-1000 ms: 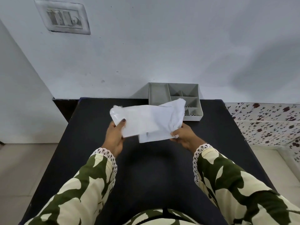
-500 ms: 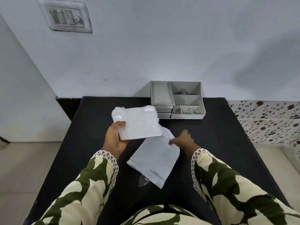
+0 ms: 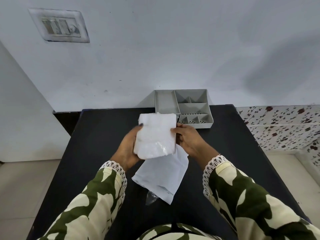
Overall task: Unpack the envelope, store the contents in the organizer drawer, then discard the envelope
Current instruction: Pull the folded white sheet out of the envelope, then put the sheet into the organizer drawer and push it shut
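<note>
A white packet in clear plastic wrap [image 3: 155, 135], the envelope's contents, is held above the table. My left hand [image 3: 127, 148] grips its left side and bottom. My right hand [image 3: 187, 138] holds its right edge. The pale envelope [image 3: 162, 174] lies flat on the black table [image 3: 97, 135] below the packet, slanted toward me. The grey organizer [image 3: 183, 106] stands at the table's far edge against the wall, with several open compartments on top. The packet hides the organizer's front left corner, where its drawer front sits.
A small scrap of clear plastic [image 3: 150, 198] lies beside the envelope's near corner. A white wall rises right behind the table, with a switch plate [image 3: 60, 25] high at the left. Floor tiles show on both sides of the table.
The envelope left my hands and now lies on the table. My right hand moved from the envelope up to the packet's right edge, and the packet shifted right, in front of the organizer.
</note>
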